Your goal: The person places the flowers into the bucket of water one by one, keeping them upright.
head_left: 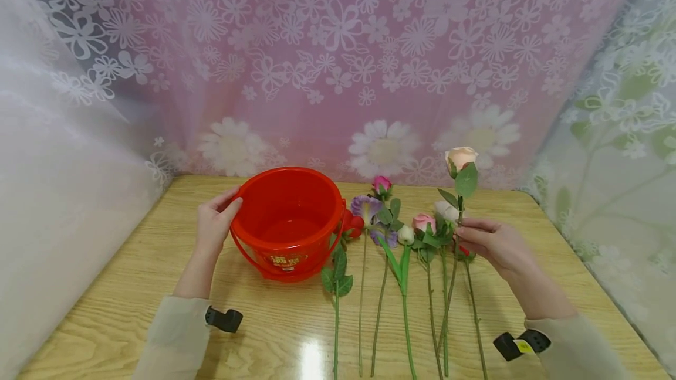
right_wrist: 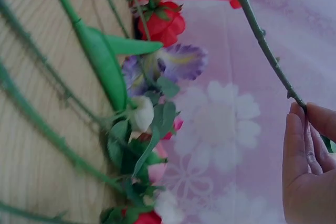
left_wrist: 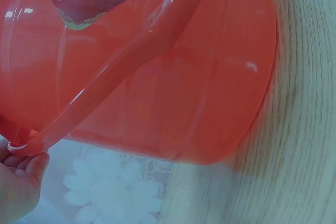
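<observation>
A red plastic bucket stands upright on the table, its handle hanging down at the front. My left hand grips its left rim, thumb at the edge; the left wrist view shows that hand beside the handle's end. With thumb and fingers, my right hand pinches the stem of a peach artificial rose, held upright above the other flowers. That thin green stem runs from the fingertips across the right wrist view. The bucket's visible interior holds nothing.
Several artificial flowers lie right of the bucket, stems toward me: a red one, a purple iris, a magenta rose, a white tulip, a pink rose. A floral curtain hangs behind the wooden table.
</observation>
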A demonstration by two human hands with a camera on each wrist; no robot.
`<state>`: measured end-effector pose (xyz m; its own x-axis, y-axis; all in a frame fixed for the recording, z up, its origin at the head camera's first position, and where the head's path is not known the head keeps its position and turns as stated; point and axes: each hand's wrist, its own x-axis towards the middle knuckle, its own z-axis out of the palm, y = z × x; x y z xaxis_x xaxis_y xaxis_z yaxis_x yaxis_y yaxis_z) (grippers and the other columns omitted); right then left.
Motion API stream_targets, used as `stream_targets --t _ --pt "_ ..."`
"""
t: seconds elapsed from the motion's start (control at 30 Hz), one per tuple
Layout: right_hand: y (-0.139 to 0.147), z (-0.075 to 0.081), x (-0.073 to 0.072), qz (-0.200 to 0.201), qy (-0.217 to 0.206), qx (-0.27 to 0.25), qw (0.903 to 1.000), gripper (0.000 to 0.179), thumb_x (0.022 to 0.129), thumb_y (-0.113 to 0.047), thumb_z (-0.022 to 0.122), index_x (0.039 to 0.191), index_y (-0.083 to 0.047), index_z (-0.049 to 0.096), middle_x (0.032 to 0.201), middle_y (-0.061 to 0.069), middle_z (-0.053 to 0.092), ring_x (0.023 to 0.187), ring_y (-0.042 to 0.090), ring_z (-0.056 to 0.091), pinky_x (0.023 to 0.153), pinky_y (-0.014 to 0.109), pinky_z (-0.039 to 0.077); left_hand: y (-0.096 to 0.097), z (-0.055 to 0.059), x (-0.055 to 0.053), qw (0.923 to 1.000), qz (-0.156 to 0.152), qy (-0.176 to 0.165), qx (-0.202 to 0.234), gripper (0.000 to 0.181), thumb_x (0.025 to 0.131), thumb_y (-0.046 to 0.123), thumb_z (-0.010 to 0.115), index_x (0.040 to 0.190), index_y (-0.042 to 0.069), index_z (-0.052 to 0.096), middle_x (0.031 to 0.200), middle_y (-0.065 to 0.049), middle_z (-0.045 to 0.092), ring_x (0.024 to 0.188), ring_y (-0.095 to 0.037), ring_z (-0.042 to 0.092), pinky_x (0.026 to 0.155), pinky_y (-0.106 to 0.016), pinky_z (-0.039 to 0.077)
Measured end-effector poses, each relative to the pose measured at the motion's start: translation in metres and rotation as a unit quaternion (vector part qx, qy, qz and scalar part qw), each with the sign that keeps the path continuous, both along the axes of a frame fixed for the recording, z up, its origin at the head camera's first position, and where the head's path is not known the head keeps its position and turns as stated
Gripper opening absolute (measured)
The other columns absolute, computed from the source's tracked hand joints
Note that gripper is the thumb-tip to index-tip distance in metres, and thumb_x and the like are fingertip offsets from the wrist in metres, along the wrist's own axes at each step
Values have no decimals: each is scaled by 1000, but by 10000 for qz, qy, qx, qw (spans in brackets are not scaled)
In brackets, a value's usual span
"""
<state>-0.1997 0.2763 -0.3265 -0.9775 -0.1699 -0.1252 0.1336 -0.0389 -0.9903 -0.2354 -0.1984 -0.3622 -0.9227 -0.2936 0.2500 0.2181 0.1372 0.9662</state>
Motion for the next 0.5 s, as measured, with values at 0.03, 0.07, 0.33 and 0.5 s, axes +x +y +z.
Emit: stream_targets --t 0.03,0.07,0.33,0.5 --pt "-3 2 0 -10 22 -20 10000 12 83 -7 61 93 -15 62 91 -2 59 82 10 60 77 23 49 0 0 0 10000 -8 7 12 33 85 7 56 116 -6 56 114 -22 54 86 -10 59 68 -17 50" --pt "-7 5 -1 -20 69 -18 10000 13 83 -8 61 94 -14 61 92 -1 58 82 10 60 77 23 49 0 0 0 10000 -18 13 34 33 85 7 56 116 -6 56 114 -22 54 86 -9 59 68 -17 50" --pt "-29 21 -5 -72 231 -461 9986 13 82 -7 62 92 -16 62 95 0 59 84 10 60 78 22 48 1 1 1 10000 -5 -7 84 33 85 7 56 116 -5 56 115 -22 53 86 -11 58 70 -20 50" --pt "-40 29 -8 -131 387 -925 9949 12 82 -4 62 89 -13 66 91 2 61 84 12 60 78 23 48 0 0 1 10000 6 27 -21 34 85 9 57 116 -4 56 115 -20 54 84 -5 58 70 -19 50"
